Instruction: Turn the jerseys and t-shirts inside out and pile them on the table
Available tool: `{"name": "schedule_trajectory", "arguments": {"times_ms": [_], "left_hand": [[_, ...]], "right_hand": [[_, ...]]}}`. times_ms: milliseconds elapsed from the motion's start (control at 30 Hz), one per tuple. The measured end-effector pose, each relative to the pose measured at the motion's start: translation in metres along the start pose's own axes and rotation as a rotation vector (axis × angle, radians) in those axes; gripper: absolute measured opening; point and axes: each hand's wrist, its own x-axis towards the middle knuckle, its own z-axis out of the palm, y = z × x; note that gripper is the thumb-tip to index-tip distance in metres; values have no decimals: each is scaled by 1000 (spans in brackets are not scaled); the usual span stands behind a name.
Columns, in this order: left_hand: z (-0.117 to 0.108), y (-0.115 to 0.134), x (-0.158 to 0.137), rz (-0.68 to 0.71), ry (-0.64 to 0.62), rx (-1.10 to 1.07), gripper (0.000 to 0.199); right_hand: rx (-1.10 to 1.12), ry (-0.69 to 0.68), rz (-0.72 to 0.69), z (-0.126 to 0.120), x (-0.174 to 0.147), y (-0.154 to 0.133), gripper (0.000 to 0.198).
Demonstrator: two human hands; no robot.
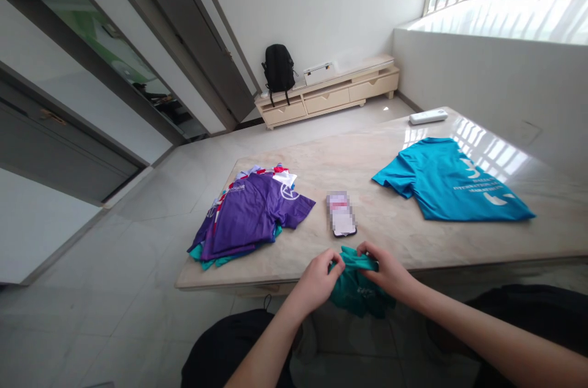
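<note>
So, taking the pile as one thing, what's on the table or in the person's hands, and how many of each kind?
Shirt pile: 1
Blue T-shirt, lying apart: 1
Teal garment, between left hand and right hand: 1
Phone: 1
White oblong object: 1
Total: 5

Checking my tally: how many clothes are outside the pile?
2: blue shirt right of the phone; green garment held by left hand and right hand. Folds could hide more.
</note>
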Motion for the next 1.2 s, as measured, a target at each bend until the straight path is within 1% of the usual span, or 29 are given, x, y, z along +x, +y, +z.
{"name": "schedule_trajectory", "arguments": {"times_ms": [67, 167, 267, 333, 400, 433, 500, 533, 567, 600, 667, 700, 733, 767, 800, 833, 867, 933, 1000, 1067, 1133, 1200], "left_hand": [[-2, 0, 2, 30, 10, -65, 20], [-4, 2, 4, 46, -5, -212, 22], [-4, 4, 4, 46, -19, -367, 26], [-3, 7, 2, 56, -47, -444, 27], [-2, 10, 0, 75, -82, -494, 27], [-1, 12, -1, 81, -96, -508, 27], [1, 16, -2, 83, -122, -515, 27], [2, 17, -3, 82, -141, -512, 27], [2, 18, -4, 85, -166, -505, 27], [3, 19, -4, 91, -194, -496, 27], [2, 21, -6, 99, -237, -454, 25], [2, 21, -6, 100, -247, -413, 24], [1, 21, -7, 100, -249, -365, 23], [0, 21, -7, 100, -244, -317, 22], [-1, 21, -7, 103, -232, -269, 21], [-2, 21, -7, 111, -213, -220, 21], [-3, 20, -6, 119, -188, -173, 22], [-5, 19, -5, 123, -131, -75, 25], [-6, 18, -4, 117, -107, -1, 30], [-5, 16, -2, 118, -132, 34, 34], [-3, 13, 0, 134, -187, 68, 24], [0, 7, 0, 138, -230, 127, 12]], "right_hand": [[-60, 10, -5, 1, 1, 3, 18], [-123, -53, -85, 1, 0, 1, 14], [-112, -148, -217, 0, -3, -6, 16], [-54, -174, -255, 1, -6, -9, 22], [49, -194, -225, 1, -8, -11, 34], [106, -209, -190, 2, -8, -11, 45], [204, -266, -113, 1, -9, -11, 73], [237, -303, -91, 1, -9, -11, 82], [254, -338, -87, 0, -9, -11, 86], [252, -371, -96, -1, -9, -11, 83], [208, -447, -97, -4, -8, -11, 60], [172, -504, -59, -5, -8, -11, 47], [133, -562, 2, -6, -8, -10, 40], [88, -602, 62, -8, -7, -10, 39], [34, -615, 97, -9, -6, -9, 40], [-27, -595, 90, -11, -5, -8, 41], [-90, -542, 40, -13, -3, -8, 41], [-219, -387, -125, -19, 1, -10, 36], [-331, -245, -280, -27, 6, -13, 30], [-404, -123, -393, -35, 9, -16, 27], [-397, -49, -468, -41, 9, -18, 21], [-321, -18, -477, -44, 8, -18, 16]]}}
